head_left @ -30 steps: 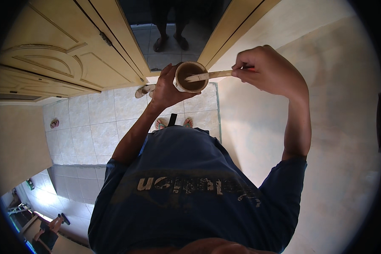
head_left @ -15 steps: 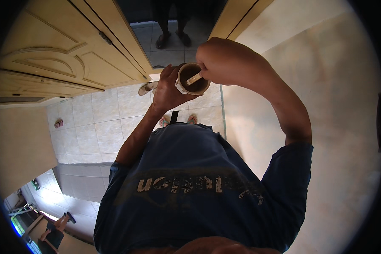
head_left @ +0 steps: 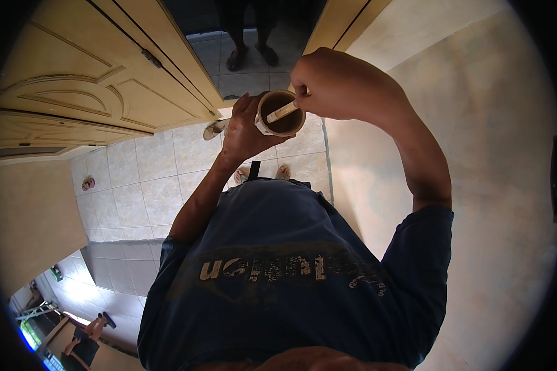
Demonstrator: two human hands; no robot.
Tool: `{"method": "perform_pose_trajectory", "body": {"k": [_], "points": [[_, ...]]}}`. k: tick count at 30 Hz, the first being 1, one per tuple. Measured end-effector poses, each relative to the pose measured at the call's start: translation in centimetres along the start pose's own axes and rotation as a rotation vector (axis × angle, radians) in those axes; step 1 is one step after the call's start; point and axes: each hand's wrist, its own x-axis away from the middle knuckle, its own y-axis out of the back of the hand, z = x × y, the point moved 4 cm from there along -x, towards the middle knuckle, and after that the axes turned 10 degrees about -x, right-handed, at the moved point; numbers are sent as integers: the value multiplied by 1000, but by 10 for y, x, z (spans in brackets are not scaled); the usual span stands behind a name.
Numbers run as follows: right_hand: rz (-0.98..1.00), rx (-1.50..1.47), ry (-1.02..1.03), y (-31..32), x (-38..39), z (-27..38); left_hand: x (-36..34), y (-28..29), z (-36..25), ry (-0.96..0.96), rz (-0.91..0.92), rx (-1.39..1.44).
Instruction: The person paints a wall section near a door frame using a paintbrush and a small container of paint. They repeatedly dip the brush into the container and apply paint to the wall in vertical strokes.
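In front of my chest, my left hand [head_left: 244, 135] is wrapped round the side of a round, pale cup-like container [head_left: 262, 127]. The container is tipped so that its brownish inside shows; how much it holds I cannot tell. My right hand [head_left: 325, 85] pinches the upper end of a flat, pale stick [head_left: 282, 112] with brownish smears. Its lower end reaches down into the container, and whether it ends in bristles is hidden.
Left stands a carved yellowish wooden door [head_left: 74, 80]. Ahead, a dark panel or opening [head_left: 198, 25] shows a person's legs [head_left: 250, 43]. A blotchy plastered wall [head_left: 452, 136] rises on the right. Shoes [head_left: 213, 129] lie on the tiled floor [head_left: 158, 157]; another person's legs [head_left: 96, 328] show lower left.
The container and both hands have shifted slightly left and up in the picture. More of the stick now shows across the container's mouth. Both grips look the same.
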Motion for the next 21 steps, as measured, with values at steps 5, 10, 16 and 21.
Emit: {"method": "perform_pose_trajectory", "body": {"k": [5, 10, 16, 21], "points": [[-39, -113, 1, 24, 23, -2, 3, -1, -4, 15, 11, -9], [26, -263, -147, 27, 31, -22, 2, 0, -3, 17, 7, 15], [38, -107, -61, 5, 11, -22, -6, -1, -8, -63, 15, -31], [90, 9, -81, -25, -6, -18, -5, -8, -8, -27, 14, -13]]}}
